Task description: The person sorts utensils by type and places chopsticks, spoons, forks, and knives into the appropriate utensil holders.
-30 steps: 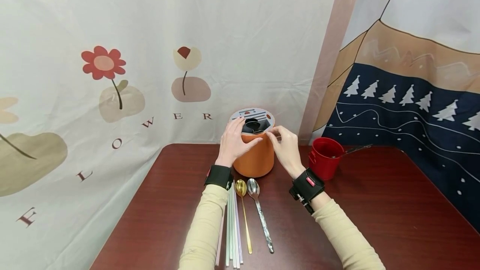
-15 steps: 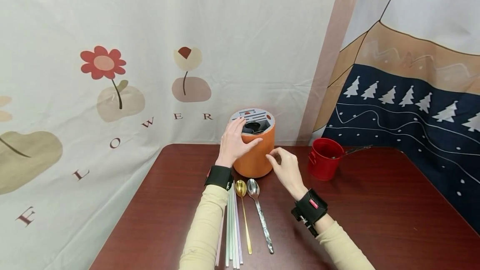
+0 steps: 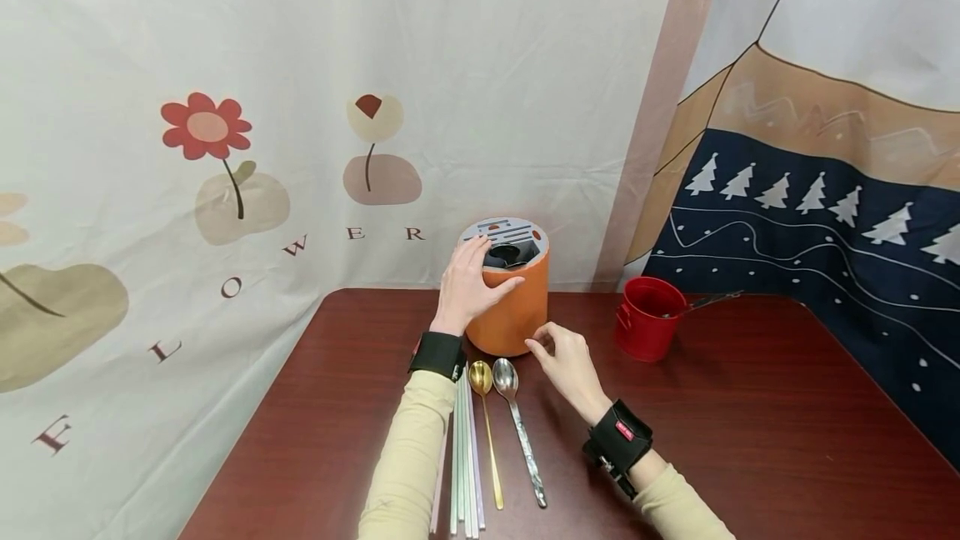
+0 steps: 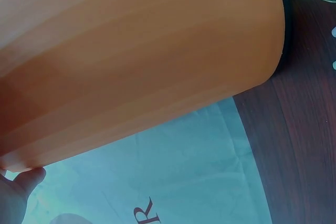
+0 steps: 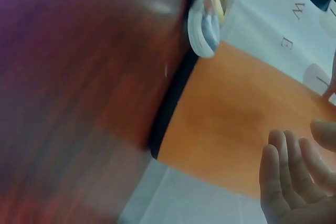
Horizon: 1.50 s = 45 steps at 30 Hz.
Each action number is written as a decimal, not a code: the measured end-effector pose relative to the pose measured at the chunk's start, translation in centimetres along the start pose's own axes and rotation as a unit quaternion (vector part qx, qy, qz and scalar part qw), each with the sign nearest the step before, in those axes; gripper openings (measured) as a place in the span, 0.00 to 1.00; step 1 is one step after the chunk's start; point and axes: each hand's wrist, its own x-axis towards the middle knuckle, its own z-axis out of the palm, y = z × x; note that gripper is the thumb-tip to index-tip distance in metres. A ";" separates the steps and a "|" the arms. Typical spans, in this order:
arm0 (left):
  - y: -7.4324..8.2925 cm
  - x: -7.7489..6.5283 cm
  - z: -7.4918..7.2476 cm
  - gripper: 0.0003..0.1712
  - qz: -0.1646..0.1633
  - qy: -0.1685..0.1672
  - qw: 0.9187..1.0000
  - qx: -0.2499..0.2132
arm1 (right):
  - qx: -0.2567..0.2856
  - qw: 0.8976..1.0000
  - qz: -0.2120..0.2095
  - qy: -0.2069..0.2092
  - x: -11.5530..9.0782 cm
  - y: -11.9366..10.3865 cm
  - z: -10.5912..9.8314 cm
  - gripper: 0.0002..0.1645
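Observation:
An orange round utensil holder (image 3: pixel 513 312) with a grey slotted top stands at the back of the table. Something black and round sits in the large opening of its top. My left hand (image 3: pixel 465 283) rests against its left side near the rim, thumb stretched across the front; the left wrist view shows mostly the orange wall (image 4: pixel 142 66). Near the holder's lower right side is my right hand (image 3: pixel 567 363), thumb close to the fingers in the head view. In the right wrist view that hand (image 5: pixel 299 182) has loosely bent fingers with nothing held.
In front of the holder lie a gold spoon (image 3: pixel 487 432), a silver spoon (image 3: pixel 525 432) with a patterned handle, and several pale chopsticks (image 3: pixel 465 465). A red bucket (image 3: pixel 648 319) with a utensil leaning out stands at right. Printed cloth (image 3: pixel 525 107) hangs behind the table.
My right hand has moved down from the holder's rim, past its side, to near its base. My left hand has stayed in place on the holder.

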 end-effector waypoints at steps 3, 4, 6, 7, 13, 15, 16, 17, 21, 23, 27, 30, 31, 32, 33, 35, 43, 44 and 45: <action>0.0 0.0 0.0 0.46 -0.001 -0.002 1.000 0.001 | -0.001 1.000 0.012 -0.018 -0.5 -0.1 0.5 0.05; 0.0 -0.1 0.0 0.46 -0.001 -0.002 1.000 0.001 | -0.002 1.000 0.015 -0.025 -0.7 -0.1 0.7 0.05; 0.0 -0.1 0.0 0.46 0.000 -0.002 1.000 0.003 | -0.011 0.999 0.020 -0.040 -1.0 -0.1 1.1 0.06; 0.0 -0.1 0.1 0.46 0.000 -0.001 1.000 0.003 | -0.016 0.999 0.021 -0.047 -1.2 -0.2 1.2 0.06; 0.0 -0.1 0.1 0.46 0.000 0.000 1.000 -0.002 | -0.036 0.993 0.037 -0.103 -2.3 -0.2 1.8 0.08; 0.0 -0.1 0.1 0.46 0.000 -0.001 1.000 -0.001 | -0.036 0.990 0.046 -0.125 -2.6 -0.3 1.9 0.09; 0.0 -0.1 0.1 0.46 0.001 -0.001 1.000 -0.001 | -0.037 0.989 0.049 -0.135 -2.7 -0.3 1.9 0.10; 0.0 -0.1 0.1 0.46 0.000 -0.003 1.000 0.001 | -0.038 0.987 0.053 -0.145 -2.8 -0.3 1.9 0.11; 0.0 -0.1 0.1 0.46 0.000 -0.004 1.000 0.006 | -0.057 0.980 0.067 -0.181 -3.2 -0.4 2.0 0.13; 0.0 -0.1 0.1 0.46 0.001 -0.004 1.000 0.008 | -0.073 0.976 0.065 -0.193 -3.3 -0.5 2.1 0.13; 0.0 -0.1 0.1 0.46 0.001 -0.005 1.000 0.006 | -0.094 0.969 0.065 -0.219 -3.7 -0.7 2.2 0.15; 0.0 -0.1 0.1 0.46 -0.002 -0.005 1.000 0.000 | -0.105 0.962 0.073 -0.240 -3.8 -0.9 2.2 0.18; 0.0 -0.1 0.0 0.46 -0.003 -0.005 1.000 -0.001 | -0.109 0.960 0.077 -0.247 -3.8 -1.0 2.2 0.20; 0.0 -0.1 0.0 0.46 -0.003 -0.005 1.000 -0.002 | -0.113 0.958 0.080 -0.251 -3.9 -1.1 2.2 0.21; 0.0 -0.1 0.0 0.46 -0.005 -0.005 1.000 -0.002 | -0.115 0.956 0.083 -0.256 -3.9 -1.1 2.3 0.22; 0.0 -0.1 0.0 0.46 -0.004 -0.004 1.000 -0.001 | -0.120 0.953 0.089 -0.265 -3.9 -1.3 2.3 0.25; 0.0 0.0 0.0 0.46 0.002 0.000 1.000 0.001 | -0.143 0.947 0.072 -0.279 -3.9 -1.6 2.6 0.24; 0.0 0.0 0.0 0.46 0.002 0.000 1.000 0.002 | -0.146 0.946 0.071 -0.279 -3.9 -1.6 2.6 0.23; 0.0 0.0 0.0 0.46 0.001 0.001 1.000 0.001 | -0.148 0.946 0.070 -0.279 -3.9 -1.5 2.6 0.22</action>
